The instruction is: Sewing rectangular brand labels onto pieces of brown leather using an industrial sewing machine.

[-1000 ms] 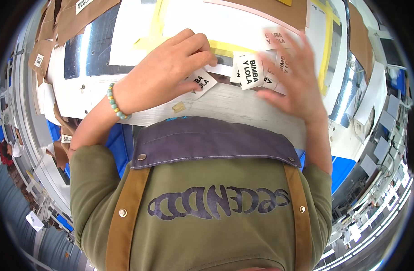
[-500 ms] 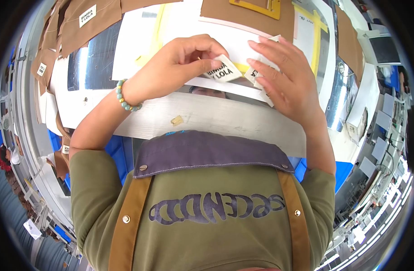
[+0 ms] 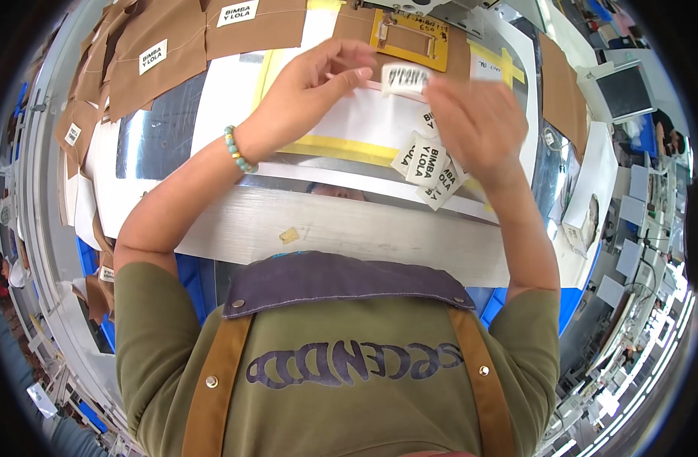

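My right hand (image 3: 478,126), smeared by motion, pinches a small white printed label (image 3: 406,79) at its right end, over the near edge of a brown fabric piece (image 3: 457,65). Left of that label is my left hand (image 3: 311,84), its thumb and forefinger apart with nothing seen between them. Several loose white labels (image 3: 425,161) lie overlapping in a fanned pile below my right hand, on the white sheet with yellow tape. Resting on the brown piece is a yellow frame-shaped template (image 3: 410,39) with a rectangular opening.
Brown fabric pieces (image 3: 157,57) bearing white labels lie at the far left. Another brown piece (image 3: 564,95) is at the right. Machine parts (image 3: 433,6) show at the top edge. A scrap of tan tape (image 3: 289,235) sticks to the metal table edge (image 3: 341,228).
My right hand has moved up and away from the label pile, now with a single label. The left hand has let go of a label and its fingers have parted.
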Demonstrator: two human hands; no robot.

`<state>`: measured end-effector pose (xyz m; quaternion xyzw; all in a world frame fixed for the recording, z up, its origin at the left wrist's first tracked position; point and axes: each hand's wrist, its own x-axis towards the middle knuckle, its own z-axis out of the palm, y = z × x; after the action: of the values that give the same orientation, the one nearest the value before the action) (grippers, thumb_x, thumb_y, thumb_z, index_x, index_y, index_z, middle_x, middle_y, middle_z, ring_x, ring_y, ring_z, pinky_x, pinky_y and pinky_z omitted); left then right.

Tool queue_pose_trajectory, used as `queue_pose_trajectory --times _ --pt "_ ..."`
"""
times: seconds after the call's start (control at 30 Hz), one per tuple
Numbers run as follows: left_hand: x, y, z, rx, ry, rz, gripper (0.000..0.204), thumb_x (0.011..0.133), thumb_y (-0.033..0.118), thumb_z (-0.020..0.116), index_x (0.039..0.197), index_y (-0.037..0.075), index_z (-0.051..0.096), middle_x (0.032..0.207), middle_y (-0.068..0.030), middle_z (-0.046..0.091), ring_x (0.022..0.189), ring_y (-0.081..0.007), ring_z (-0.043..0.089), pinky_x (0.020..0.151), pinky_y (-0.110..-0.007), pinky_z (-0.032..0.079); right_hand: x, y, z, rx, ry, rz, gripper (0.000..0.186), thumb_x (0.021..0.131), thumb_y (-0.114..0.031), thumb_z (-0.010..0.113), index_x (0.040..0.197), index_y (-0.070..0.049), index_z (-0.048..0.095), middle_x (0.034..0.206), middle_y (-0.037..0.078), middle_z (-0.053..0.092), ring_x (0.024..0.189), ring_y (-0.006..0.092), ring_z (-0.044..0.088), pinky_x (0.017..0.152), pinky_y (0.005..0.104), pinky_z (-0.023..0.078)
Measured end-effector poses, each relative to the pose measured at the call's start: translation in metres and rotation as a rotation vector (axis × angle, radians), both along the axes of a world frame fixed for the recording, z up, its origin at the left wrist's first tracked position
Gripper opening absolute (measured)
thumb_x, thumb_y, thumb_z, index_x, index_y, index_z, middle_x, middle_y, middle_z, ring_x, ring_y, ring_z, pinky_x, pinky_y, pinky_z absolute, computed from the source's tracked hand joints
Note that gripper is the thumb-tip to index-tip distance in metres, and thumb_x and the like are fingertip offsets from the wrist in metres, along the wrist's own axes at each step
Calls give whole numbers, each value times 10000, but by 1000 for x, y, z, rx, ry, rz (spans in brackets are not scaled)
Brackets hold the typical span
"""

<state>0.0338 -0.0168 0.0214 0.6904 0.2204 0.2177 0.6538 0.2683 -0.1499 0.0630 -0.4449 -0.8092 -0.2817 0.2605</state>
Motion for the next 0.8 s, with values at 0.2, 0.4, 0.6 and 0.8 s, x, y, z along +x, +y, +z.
queue_pose_trajectory --times 0.2,0.4,0.6,0.8 --pt "16 17 -6 1033 82 74 467 1021 138 697 1465 26 606 1431 -129 676 1224 -327 656 1066 -420 539 46 61 -35 -32 -24 -76 145 803 -113 720 947 -103 732 979 -4 733 870 201 704 727 337 531" --pt "29 20 -18 1257 147 9 571 992 270 742 1474 -2 603 1528 -132 612 1324 -346 556 1127 -436 489 47 59 -48 -205 -37 -145 125 862 -70 735 982 -67 766 1070 38 771 918 241 733 783 370 600" --pt "40 32 -23 1212 298 -53 642 1008 291 726 1557 16 537 1618 -113 541 1500 -349 434 1221 -472 420 49 49 -43 -289 45 -164 182 910 -60 709 1075 -53 785 1149 54 776 1036 265 740 865 388 614" --pt "45 42 -29 1293 219 -25 595 1017 301 717 1522 23 567 1624 -103 535 1551 -346 380 1251 -481 395 54 33 -43 -464 161 -229 267 953 -92 703 1205 -29 764 1341 87 731 1286 272 658 1031 406 574"
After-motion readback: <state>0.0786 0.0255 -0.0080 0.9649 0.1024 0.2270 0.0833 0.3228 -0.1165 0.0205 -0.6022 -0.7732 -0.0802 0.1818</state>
